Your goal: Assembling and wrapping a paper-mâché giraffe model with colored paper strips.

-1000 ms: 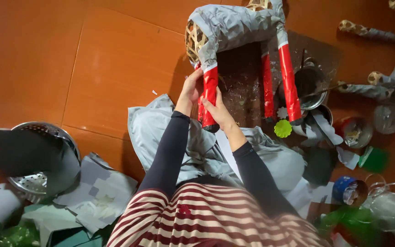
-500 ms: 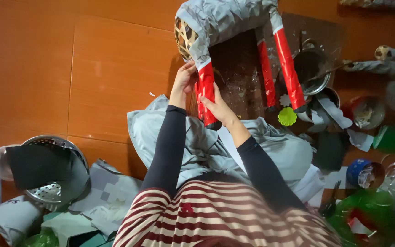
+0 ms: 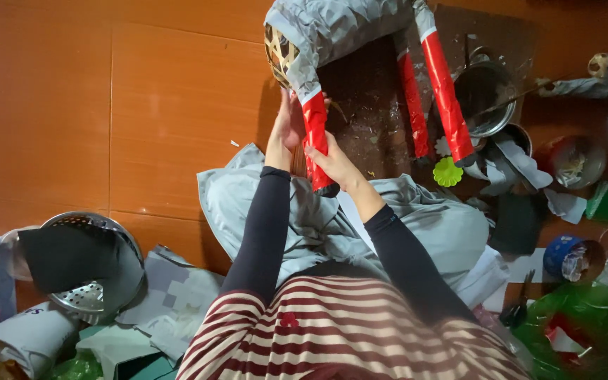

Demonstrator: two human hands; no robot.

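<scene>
At twelve o'clock of the frame, a papier-mâché figure (image 3: 346, 28) with a grey paper-covered body is standing on a dark brown board (image 3: 374, 105), its three visible legs wrapped in shiny red. Nearest red leg (image 3: 316, 137) is sitting between both hands: left hand (image 3: 288, 127) is pressing flat against its nine o'clock side, fingers mostly extended, while right hand (image 3: 336, 163) is curling around the lower part near the black foot, fingers closed onto it. Two other red legs (image 3: 438, 91) are angling down at one o'clock, well apart from the hands. Just beside their feet a green flower-shaped piece (image 3: 447, 172) is lying. Metal pot (image 3: 485, 88) is sitting at two o'clock on the board edge. Grey cloth (image 3: 318, 218) is covering the lap below the hands. At eight o'clock a metal colander (image 3: 96, 295) is resting on the orange tiled floor (image 3: 107, 105) with a dark sheet over it, among paper scraps. Blue tape roll (image 3: 564, 253) is lying at four o'clock.
</scene>
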